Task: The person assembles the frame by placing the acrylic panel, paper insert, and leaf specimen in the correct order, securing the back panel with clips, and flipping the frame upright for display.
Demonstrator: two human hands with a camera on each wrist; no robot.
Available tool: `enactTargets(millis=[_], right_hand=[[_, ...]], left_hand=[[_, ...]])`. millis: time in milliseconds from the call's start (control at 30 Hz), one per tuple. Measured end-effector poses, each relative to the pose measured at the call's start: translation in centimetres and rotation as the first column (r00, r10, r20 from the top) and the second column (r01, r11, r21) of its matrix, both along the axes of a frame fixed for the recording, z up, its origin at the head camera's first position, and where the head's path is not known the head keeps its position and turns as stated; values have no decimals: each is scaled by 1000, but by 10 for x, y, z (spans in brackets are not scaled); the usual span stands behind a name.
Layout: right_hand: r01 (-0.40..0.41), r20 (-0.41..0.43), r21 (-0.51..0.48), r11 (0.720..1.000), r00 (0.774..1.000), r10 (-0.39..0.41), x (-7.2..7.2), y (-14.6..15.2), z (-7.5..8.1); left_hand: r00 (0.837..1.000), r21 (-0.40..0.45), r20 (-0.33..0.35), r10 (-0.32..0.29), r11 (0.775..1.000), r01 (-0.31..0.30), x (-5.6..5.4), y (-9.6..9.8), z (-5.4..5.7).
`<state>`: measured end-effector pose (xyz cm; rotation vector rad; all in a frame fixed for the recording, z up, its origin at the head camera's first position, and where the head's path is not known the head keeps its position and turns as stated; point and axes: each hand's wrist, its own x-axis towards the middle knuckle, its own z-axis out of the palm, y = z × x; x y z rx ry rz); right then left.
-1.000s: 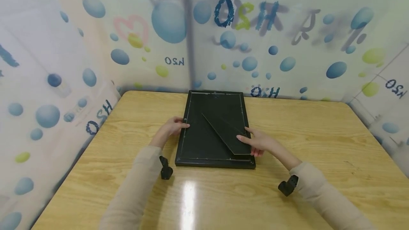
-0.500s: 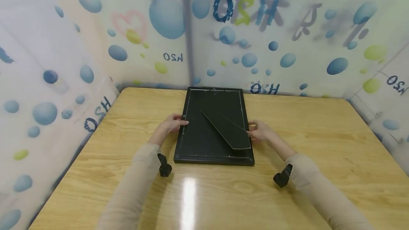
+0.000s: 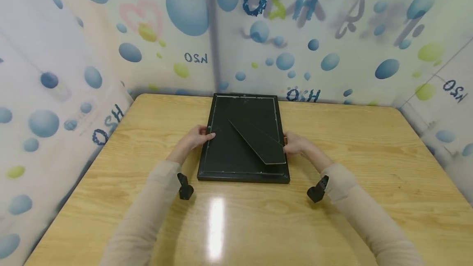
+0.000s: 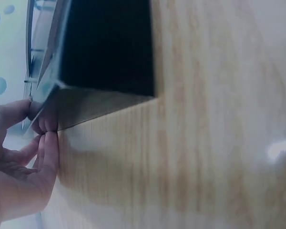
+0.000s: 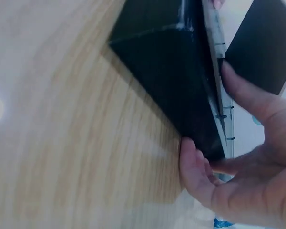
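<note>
A black picture frame (image 3: 225, 151) lies on the table with its back upward. Its easel stand (image 3: 260, 145) is hinged at an angle over the backing, the lower end raised toward the right. My left hand (image 3: 194, 138) grips the frame's left edge, thumb on top and fingers along the side. On the right edge, beside the stand, my right hand (image 3: 295, 143) holds the frame. The right wrist view shows the right thumb up at the backing and the fingertips low on the frame's outer side (image 5: 167, 81). Small metal tabs line the rim there.
The wooden table (image 3: 351, 167) extends to both sides and in front of the frame. A patterned curtain (image 3: 325, 24) hangs close behind the far edge. Each sleeve carries a small black camera mount, such as the right one (image 3: 318, 190).
My right hand has let go of the easel stand and moved to the frame's right edge. The left hand keeps its place on the left edge. The head view has tilted slightly down.
</note>
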<state>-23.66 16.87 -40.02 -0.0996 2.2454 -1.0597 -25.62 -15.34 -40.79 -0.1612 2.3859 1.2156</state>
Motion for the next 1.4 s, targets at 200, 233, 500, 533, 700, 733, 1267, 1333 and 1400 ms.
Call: enactTargets(millis=[200,233,500,533,700,733,1267,1333,1400], right_hand=[[-106,-93,37,994,990,109,5,2,3],[-101,-97,43,994,990,105,5,1,3],[-28,-141,167,985,989,52,8,-5,1],[-23,-142,166,986,989,47,8,-5,2],[-31,-139,171,985,989,56,6,-6,2],[-33,-136,176,984,989,57,6,-6,2],[185,256,-278,943,960,-112,4,12,-7],[208,266,-271,940,955,-135,2,14,-7],[212,252,-257,943,956,-147,0,15,-6]], left_hand=[[995,-74,3,-104,992,104,5,2,2],[994,-100,7,-105,989,105,5,2,3],[998,-190,-6,-68,979,66,9,9,5],[998,-190,-15,-59,980,55,9,9,5],[997,-218,-70,-24,976,9,17,11,4],[997,-233,-78,-31,972,12,19,12,4],[952,-168,-167,-258,958,231,70,26,19],[970,-231,-95,-226,952,199,73,29,19],[975,-290,-52,-216,938,193,74,33,20]])
